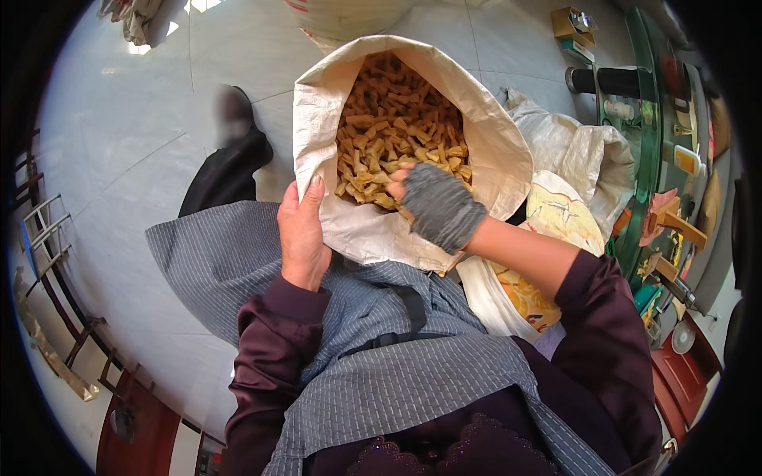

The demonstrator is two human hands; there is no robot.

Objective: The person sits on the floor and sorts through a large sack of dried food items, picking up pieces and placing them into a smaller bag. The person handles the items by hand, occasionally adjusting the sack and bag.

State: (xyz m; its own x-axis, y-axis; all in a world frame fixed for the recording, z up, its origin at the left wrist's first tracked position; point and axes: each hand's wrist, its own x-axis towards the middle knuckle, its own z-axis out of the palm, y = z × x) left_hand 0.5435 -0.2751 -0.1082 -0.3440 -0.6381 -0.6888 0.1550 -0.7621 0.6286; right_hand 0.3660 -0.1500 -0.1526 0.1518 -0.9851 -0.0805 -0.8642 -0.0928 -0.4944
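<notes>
A white woven plastic sack (500,143) stands wide open before me, its rim folded outward. Many short, yellow-brown dried pieces (393,131) fill it; their exact kind is not clear. My left hand (303,232) is bare and pinches the near left rim of the sack between thumb and fingers. My right hand (437,202), in a grey fingerless knit glove, reaches over the near rim into the sack. Its fingertips touch the pieces at the near side, and the fingers are partly hidden, so whether they hold a piece cannot be told.
Another filled sack (351,18) stands beyond this one. A crumpled whitish sack (571,143) and a printed bag (527,285) lie at the right, beside a green glass-topped table (646,119) with items on it. A small open box (571,27) sits on the floor behind.
</notes>
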